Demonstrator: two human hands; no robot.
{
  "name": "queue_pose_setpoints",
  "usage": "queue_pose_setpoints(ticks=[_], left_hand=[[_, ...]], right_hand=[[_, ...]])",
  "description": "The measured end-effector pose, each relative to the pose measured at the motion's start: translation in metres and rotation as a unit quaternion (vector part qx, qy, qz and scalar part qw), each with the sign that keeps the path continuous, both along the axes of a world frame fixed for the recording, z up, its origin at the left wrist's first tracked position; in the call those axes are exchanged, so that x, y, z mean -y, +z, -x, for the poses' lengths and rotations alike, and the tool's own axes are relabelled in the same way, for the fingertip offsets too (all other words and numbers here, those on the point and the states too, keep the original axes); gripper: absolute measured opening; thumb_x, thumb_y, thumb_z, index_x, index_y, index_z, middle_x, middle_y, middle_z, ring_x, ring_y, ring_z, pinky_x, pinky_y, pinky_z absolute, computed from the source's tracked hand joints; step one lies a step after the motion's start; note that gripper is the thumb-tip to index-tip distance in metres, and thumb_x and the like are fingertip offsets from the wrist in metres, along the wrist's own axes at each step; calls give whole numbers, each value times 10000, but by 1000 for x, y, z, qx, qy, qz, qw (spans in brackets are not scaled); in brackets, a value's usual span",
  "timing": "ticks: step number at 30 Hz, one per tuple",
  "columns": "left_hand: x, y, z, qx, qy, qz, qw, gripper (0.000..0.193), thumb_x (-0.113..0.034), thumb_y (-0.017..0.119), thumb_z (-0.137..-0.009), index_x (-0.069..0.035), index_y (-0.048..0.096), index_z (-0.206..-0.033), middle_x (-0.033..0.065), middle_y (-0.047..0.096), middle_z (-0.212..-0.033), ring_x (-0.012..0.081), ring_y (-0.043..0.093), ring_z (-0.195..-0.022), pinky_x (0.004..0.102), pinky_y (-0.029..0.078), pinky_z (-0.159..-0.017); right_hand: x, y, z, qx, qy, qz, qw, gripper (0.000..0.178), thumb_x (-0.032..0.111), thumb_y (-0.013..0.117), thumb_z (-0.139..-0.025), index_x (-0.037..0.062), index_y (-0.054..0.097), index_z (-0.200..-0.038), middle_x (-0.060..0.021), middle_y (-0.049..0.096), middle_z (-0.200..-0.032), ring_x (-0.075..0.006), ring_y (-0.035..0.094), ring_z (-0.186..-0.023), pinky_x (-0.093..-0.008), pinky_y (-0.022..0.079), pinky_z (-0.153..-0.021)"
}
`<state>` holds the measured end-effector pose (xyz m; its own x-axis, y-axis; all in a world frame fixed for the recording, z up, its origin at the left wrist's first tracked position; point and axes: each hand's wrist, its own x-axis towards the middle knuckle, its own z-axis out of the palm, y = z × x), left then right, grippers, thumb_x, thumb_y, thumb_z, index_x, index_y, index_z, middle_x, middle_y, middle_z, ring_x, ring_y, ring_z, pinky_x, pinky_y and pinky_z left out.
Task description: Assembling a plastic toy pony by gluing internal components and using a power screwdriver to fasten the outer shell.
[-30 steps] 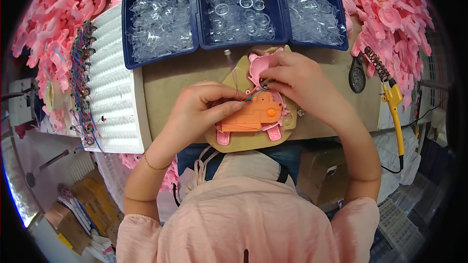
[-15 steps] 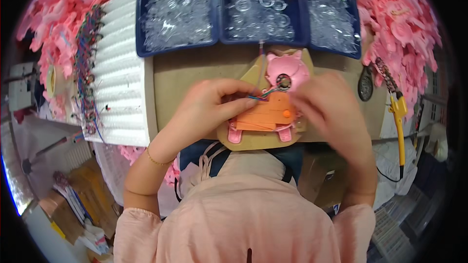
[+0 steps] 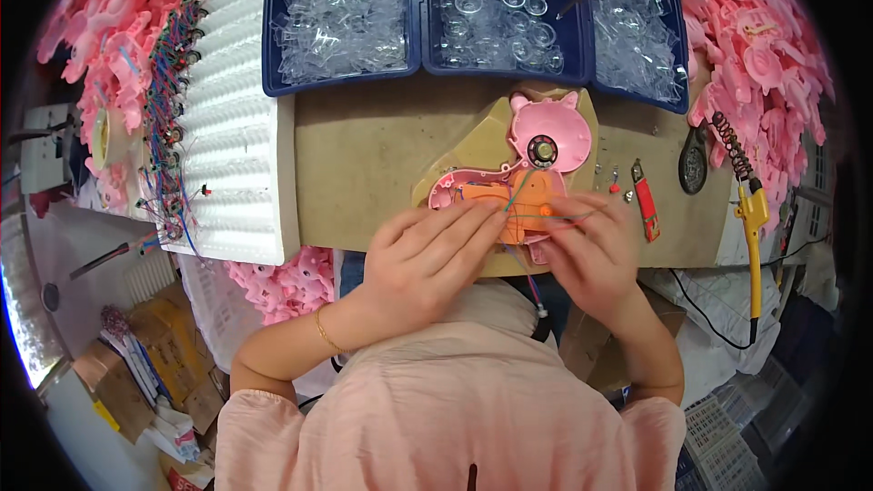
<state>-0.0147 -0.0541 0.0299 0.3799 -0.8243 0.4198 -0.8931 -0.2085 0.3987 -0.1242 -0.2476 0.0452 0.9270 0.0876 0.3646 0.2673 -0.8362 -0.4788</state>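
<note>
A pink plastic toy shell [image 3: 554, 127] with a round speaker [image 3: 543, 152] in its eared end lies open on a tan board [image 3: 473, 141]. Inside its body sits an orange piece [image 3: 527, 189] with an orange button. My left hand [image 3: 432, 255] lies over that piece, fingers stretched out, the tips resting where thin wires cross it. To its right, my right hand [image 3: 596, 250] pinches thin red and green wires [image 3: 566, 217]; its fingertips are slightly blurred. A white connector [image 3: 543, 312] on wires hangs below the board's front edge. Part of the shell is hidden under my hands.
Blue bins [image 3: 346, 86] of clear plastic parts stand behind. At left are a white ridged tray [image 3: 241, 118] and bundled wires [image 3: 168, 127]. A red-handled cutter [image 3: 645, 205], a black oval object [image 3: 693, 162] and a yellow-handled soldering iron [image 3: 753, 218] lie right. Pink parts [image 3: 764, 64] pile up.
My left hand has come down and now lies over the orange piece. The wires have shifted from beside the speaker to across the piece. My right hand has moved lower, uncovering the cutter.
</note>
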Motion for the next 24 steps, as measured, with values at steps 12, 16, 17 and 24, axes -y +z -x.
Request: queue_pose_setpoints(ticks=[12,16,17,24], left_hand=[[11,4,-5,7,5,-43,999,374,-174,664,-760,-65,626,-1116,36,596,-1198,175,552,-1087,335,364,-899],[4,-3,-2,-1,-11,-24,1000,352,-146,655,-763,-77,635,-1108,41,604,-1190,189,565,-1018,335,355,-847],[3,-1,-2,2,-12,-26,1000,352,-146,655,-763,-77,635,-1108,41,604,-1190,189,565,-1018,335,355,-847],[15,16,-25,23,-63,-24,997,325,-200,732,-700,-101,664,-1002,22,632,-1059,190,574,-922,312,392,-786]], right_hand=[[12,25,8,-164,-175,-381,893,144,-20,626,-780,-14,608,-923,-73,592,-769,-118,552,-612,-240,432,-539],[5,22,30,-110,-162,-98,976,125,-29,655,-747,-5,610,-861,-105,589,-804,-199,579,-690,-301,445,-573],[5,21,30,-108,-163,-100,976,125,-29,655,-747,-5,610,-861,-105,589,-804,-199,579,-690,-301,445,-573],[10,34,9,-135,-170,-224,950,56,-8,593,-801,4,546,-829,-63,497,-757,-163,486,-686,-258,394,-588]])
